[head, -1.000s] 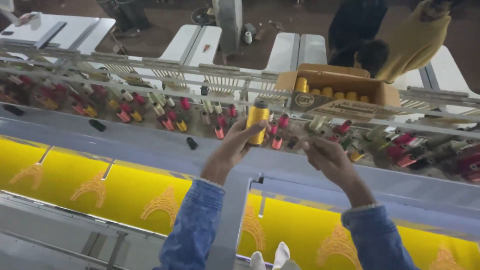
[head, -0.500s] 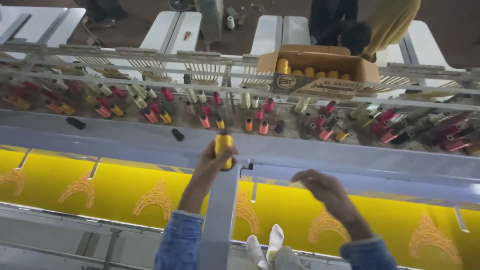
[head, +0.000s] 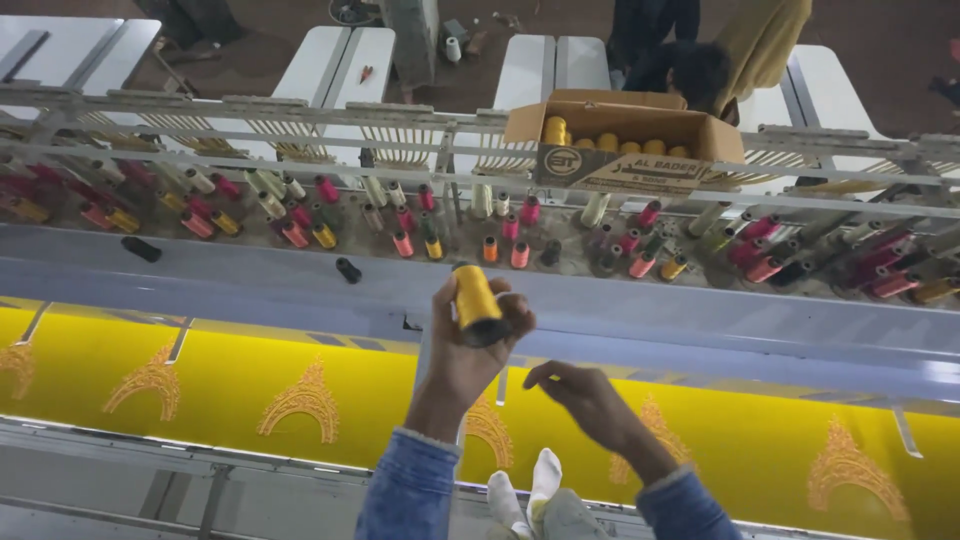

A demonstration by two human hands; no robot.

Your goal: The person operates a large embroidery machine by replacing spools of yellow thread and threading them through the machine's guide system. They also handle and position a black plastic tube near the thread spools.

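The left hand grasps a yellow thread spool with a dark base, lifted in front of the grey machine shelf. The right hand hangs loosely curled and holds nothing, just right of and below the spool. Judged from this, a firm grip near the base keeps the thread from unwinding. Beyond the hands, an open brown cardboard box holds about 5 yellow spools.

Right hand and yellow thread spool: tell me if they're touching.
Apart. The head view shows the right hand below the yellow thread spool with grey machine rail between them; only the left hand grips it.
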